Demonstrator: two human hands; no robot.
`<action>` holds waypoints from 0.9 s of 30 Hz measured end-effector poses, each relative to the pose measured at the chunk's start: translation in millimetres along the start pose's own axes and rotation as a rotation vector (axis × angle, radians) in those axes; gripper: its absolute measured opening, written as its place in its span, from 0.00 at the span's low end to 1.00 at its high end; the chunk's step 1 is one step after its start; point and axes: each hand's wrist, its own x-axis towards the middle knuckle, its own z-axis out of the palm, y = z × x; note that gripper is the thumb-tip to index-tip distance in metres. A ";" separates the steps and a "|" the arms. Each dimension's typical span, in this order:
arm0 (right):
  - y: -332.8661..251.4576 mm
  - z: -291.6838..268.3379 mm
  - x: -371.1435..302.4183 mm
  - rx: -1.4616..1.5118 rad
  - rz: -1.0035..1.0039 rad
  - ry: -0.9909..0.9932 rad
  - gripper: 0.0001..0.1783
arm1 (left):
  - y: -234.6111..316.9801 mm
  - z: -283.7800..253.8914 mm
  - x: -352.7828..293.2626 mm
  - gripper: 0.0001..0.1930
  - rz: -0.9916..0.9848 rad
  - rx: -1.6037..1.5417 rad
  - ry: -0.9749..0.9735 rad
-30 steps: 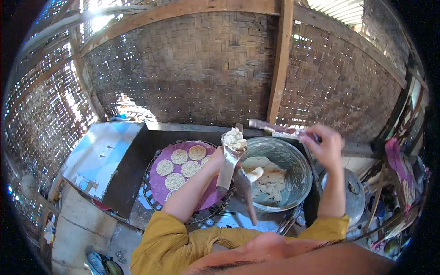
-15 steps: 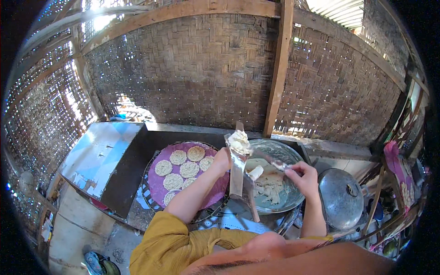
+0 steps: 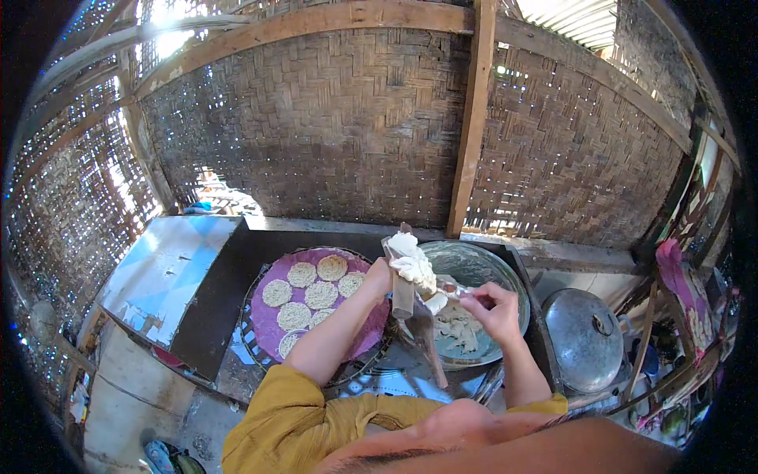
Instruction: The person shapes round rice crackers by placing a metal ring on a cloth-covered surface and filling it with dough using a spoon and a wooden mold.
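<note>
My left hand (image 3: 380, 278) is closed round a wooden press (image 3: 403, 302) with two long arms, held slanting over the basin's left edge. White dough (image 3: 413, 262) is heaped on the upper part of the press. In my right hand (image 3: 499, 313) is a flat, dough-smeared spatula (image 3: 452, 291), its blade against the dough beside the press. Below, a wide metal basin (image 3: 517, 272) has more pale dough (image 3: 460, 333) stuck to its bottom. To the left, several flat round cakes of fine strands (image 3: 320, 295) lie on a purple sheet (image 3: 363, 336) over a round woven tray.
A blue-and-white topped box (image 3: 170, 265) stands at the left. A lidded metal pot (image 3: 584, 340) is right of the basin. Behind rises a woven bamboo wall (image 3: 332, 126) with a wooden post (image 3: 472, 118). Purple cloth (image 3: 679, 284) hangs at the far right.
The spatula and my right hand have moved left and a little down, bringing the blade to the press. The dough on the press now spreads lower and wider. The view has shifted slightly.
</note>
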 end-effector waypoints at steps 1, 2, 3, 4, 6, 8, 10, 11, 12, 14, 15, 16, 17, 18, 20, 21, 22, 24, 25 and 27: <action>14.7 -2.8 5.7 0.056 0.026 0.025 0.12 | 24.8 9.6 -14.0 0.16 -0.034 -0.049 -0.032; 4.4 17.4 11.7 0.182 0.018 -0.016 0.13 | -47.1 -38.6 18.9 0.18 0.217 0.088 -0.025; -21.5 43.6 17.7 0.150 -0.013 -0.021 0.13 | -104.7 -112.4 30.4 0.19 0.456 0.257 0.025; -12.8 35.5 26.5 -0.045 0.018 0.078 0.12 | -98.2 -64.8 34.8 0.20 0.531 0.243 -0.017; 9.8 13.5 28.0 -0.286 -0.068 0.215 0.12 | 16.8 17.0 -17.1 0.22 0.716 0.858 -0.062; 7.9 26.5 19.8 -0.249 -0.194 0.216 0.12 | 52.1 13.0 -40.9 0.24 0.365 0.930 -0.063; 3.0 32.1 9.3 -0.254 -0.277 0.194 0.12 | 48.5 0.4 -40.2 0.24 0.184 0.945 -0.076; -1.3 33.8 3.9 -0.197 -0.242 0.147 0.12 | 30.4 -9.9 -33.1 0.23 0.190 0.761 -0.056; -8.7 32.2 -2.4 -0.154 -0.212 0.108 0.12 | 3.7 -19.9 -22.1 0.23 0.212 0.571 -0.043; -17.3 20.0 -6.8 -0.040 -0.054 -0.062 0.11 | -7.4 -30.5 -17.5 0.22 0.165 0.313 -0.087; -10.6 17.8 -3.8 -0.025 -0.036 -0.056 0.11 | -12.6 -35.1 -14.6 0.22 0.143 0.226 -0.109; -0.4 14.7 0.3 -0.019 -0.014 -0.043 0.12 | -11.0 -32.4 -13.0 0.22 0.136 0.192 -0.137; 8.1 13.1 4.7 -0.012 0.006 -0.029 0.12 | -8.5 -29.3 -9.9 0.21 0.157 0.243 -0.160; 12.9 12.8 10.9 -0.037 0.031 0.026 0.11 | -4.7 -25.3 -9.5 0.21 0.179 0.304 -0.179; 16.0 13.9 16.7 -0.218 0.017 0.091 0.11 | 2.8 -17.7 -10.5 0.21 0.237 0.531 -0.190; 18.4 15.7 18.0 -0.307 0.006 0.123 0.11 | 9.5 -14.4 -12.6 0.20 0.251 0.623 -0.188; 22.2 20.7 15.9 -0.276 -0.058 0.124 0.11 | 15.9 -13.1 -15.8 0.20 0.253 0.680 -0.186; 24.3 20.3 1.9 -0.200 -0.001 0.076 0.12 | 23.7 -14.8 -19.8 0.20 0.244 0.716 -0.194; 20.3 20.0 -4.3 -0.160 0.026 0.049 0.13 | 25.9 -18.8 -21.5 0.20 0.233 0.717 -0.196; 22.1 9.7 -10.6 -0.085 0.055 -0.050 0.13 | 29.0 -27.1 -25.3 0.19 0.220 0.685 -0.202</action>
